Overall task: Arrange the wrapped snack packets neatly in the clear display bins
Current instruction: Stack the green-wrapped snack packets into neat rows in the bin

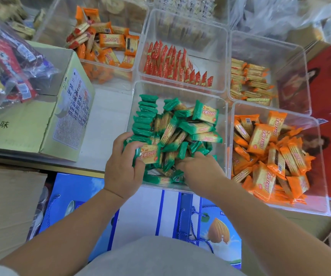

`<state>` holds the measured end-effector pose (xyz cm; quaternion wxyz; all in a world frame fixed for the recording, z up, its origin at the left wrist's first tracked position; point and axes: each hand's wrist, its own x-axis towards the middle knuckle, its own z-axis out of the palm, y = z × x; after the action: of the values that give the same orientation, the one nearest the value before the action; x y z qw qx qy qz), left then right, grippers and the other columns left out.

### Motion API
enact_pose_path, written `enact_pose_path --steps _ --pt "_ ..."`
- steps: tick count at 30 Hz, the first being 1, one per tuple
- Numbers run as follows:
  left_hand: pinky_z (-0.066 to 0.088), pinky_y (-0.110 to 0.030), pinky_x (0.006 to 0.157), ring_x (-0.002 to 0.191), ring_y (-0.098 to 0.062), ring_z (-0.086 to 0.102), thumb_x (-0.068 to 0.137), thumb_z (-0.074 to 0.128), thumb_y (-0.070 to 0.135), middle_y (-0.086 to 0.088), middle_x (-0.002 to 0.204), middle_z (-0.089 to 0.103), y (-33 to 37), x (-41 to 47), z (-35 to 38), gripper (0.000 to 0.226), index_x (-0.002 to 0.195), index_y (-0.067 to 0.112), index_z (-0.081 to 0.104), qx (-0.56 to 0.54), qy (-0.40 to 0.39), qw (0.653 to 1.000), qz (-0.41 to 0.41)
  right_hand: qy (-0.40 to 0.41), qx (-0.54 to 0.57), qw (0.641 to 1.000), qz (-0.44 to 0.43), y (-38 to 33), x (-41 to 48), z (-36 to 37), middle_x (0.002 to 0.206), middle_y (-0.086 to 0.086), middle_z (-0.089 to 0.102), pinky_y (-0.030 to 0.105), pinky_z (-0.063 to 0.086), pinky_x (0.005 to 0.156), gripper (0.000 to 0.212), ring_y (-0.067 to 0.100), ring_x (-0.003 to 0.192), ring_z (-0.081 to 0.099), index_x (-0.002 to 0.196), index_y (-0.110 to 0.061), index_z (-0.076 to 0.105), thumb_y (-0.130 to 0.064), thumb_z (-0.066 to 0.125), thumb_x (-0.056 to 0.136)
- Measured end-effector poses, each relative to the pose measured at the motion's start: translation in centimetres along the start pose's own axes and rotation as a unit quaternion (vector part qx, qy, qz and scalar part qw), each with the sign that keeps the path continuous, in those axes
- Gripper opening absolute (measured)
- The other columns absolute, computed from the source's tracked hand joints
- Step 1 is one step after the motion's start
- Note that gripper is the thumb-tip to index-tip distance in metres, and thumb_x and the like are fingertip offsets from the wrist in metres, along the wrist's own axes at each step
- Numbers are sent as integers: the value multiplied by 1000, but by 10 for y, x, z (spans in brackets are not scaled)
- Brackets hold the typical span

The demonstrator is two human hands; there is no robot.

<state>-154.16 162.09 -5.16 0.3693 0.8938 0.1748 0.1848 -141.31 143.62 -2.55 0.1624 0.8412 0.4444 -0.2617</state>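
Note:
A clear bin (223, 124) right in front of me holds many green-wrapped cracker packets (188, 128). Along its left wall several stand on edge in a neat row (146, 114); the others lie in a loose heap. My left hand (122, 168) grips a stack of green packets (149, 154) at the near end of that row. My right hand (198, 166) reaches into the heap at the bin's near side, its fingertips buried among packets, so its grip is hidden.
Bins around it hold orange packets (268, 156), red packets in rows (172, 64), yellow-orange packets (250, 82) and mixed orange ones (104, 44). A green carton (41, 116) with a bag of snacks (3, 62) stands at the left. Blue gift boxes (140, 212) lie below.

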Motion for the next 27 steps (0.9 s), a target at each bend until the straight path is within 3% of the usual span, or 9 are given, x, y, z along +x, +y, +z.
enact_pose_path --steps 2,3,6,8,11,14,17,21,27 --pt "43 -18 63 116 2 42 88 43 22 -10 140 42 0 1 1 35 116 10 58 -21 27 999 -10 3 92 995 47 -9 3 -7 88 6 64 38 52 68 19 30 84 59 97 -14 60 -1 50 88" --pt "42 -14 68 120 8 37 88 43 21 -11 140 42 0 1 2 34 117 9 57 -29 37 999 -14 -10 153 987 53 -14 7 -9 86 10 65 39 56 69 16 32 81 62 93 -8 63 -2 48 91" --pt "38 -10 77 124 16 29 89 42 21 -16 139 43 0 0 3 35 117 6 57 -30 54 998 -18 -79 317 943 67 -31 17 -8 83 13 59 33 47 61 29 28 69 54 94 4 62 -15 42 103" --pt "36 -8 80 126 15 29 89 41 22 -17 140 43 -1 0 3 36 118 6 57 -31 59 998 -20 -101 303 944 87 -37 23 -3 76 9 50 31 39 60 26 27 68 48 84 -2 54 -15 42 103" --pt "36 -2 83 129 16 28 90 41 22 -17 140 42 -3 -1 2 37 119 5 57 -38 66 997 -22 -93 202 967 124 -37 32 5 78 5 53 33 43 60 18 28 73 55 76 -12 48 -7 47 94" --pt "33 2 87 129 15 28 91 41 20 -19 140 43 -4 -1 2 37 119 3 57 -44 77 996 -21 -110 186 971 98 -34 38 6 93 6 58 35 45 65 5 28 79 55 101 -12 47 -12 46 96" --pt "32 3 89 130 14 28 91 41 20 -20 140 42 -5 0 3 37 119 2 57 -42 82 996 -18 -149 195 966 79 -32 44 6 91 5 56 35 42 59 26 24 75 55 123 -10 39 -15 45 97" --pt "37 -2 85 130 15 27 91 41 21 -19 140 42 -6 -1 5 35 120 6 55 -43 80 996 -11 -154 236 955 95 -34 50 5 83 4 53 32 35 52 14 18 68 50 110 -10 47 -19 47 100" --pt "40 -9 74 128 19 27 91 41 23 -14 141 40 -3 0 3 31 121 20 48 -43 72 996 -3 -54 249 951 173 -34 45 1 91 6 65 30 45 60 6 28 79 60 93 -15 59 -14 53 92"
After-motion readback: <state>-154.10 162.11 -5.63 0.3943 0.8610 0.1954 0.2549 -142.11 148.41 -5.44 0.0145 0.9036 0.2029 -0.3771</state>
